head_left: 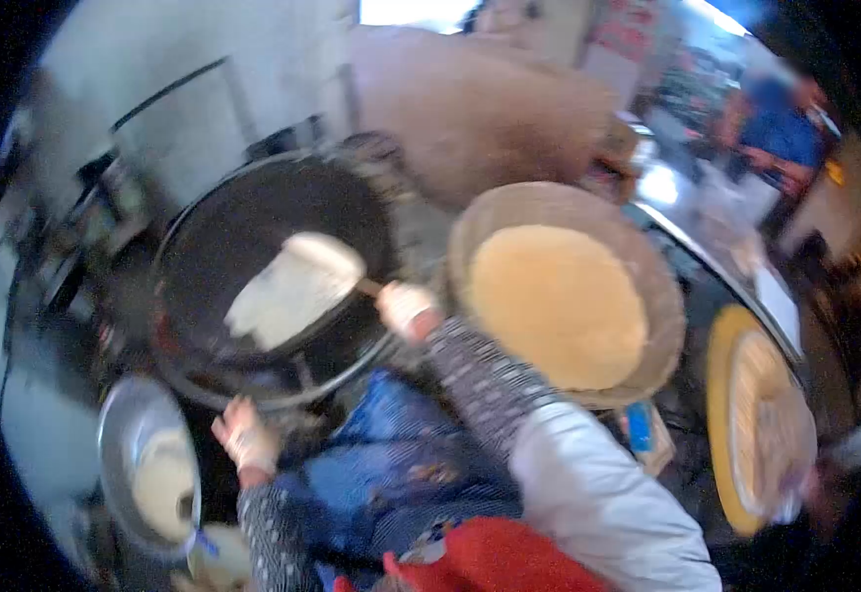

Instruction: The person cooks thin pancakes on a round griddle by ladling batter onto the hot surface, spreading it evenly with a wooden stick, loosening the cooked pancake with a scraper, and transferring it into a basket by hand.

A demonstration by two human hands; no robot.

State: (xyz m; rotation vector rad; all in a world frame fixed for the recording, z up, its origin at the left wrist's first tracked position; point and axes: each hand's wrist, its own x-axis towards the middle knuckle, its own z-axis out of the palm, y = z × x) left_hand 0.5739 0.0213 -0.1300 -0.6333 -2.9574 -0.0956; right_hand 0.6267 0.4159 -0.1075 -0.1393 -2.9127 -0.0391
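My right hand (409,312) is closed round the handle of a pale, broad-headed spreading tool (324,259). The tool's head rests over white batter (278,301) spread on the right part of a large dark round pan (238,227). My left hand (245,436) has its fingers apart near the pan's front rim and holds nothing. Left of it stands a metal bowl (115,424) with pale batter and a dark round thing inside, partly blurred. To the right of my right hand is a wide basin (662,296) with yellowish contents (559,306).
A yellow-rimmed round tray (721,424) with tan flat pieces stands at the right. A metal-edged counter (662,187) runs along the right back. Beyond it is a person in blue (786,138). A large brown surface (480,109) rises behind the pan and basin.
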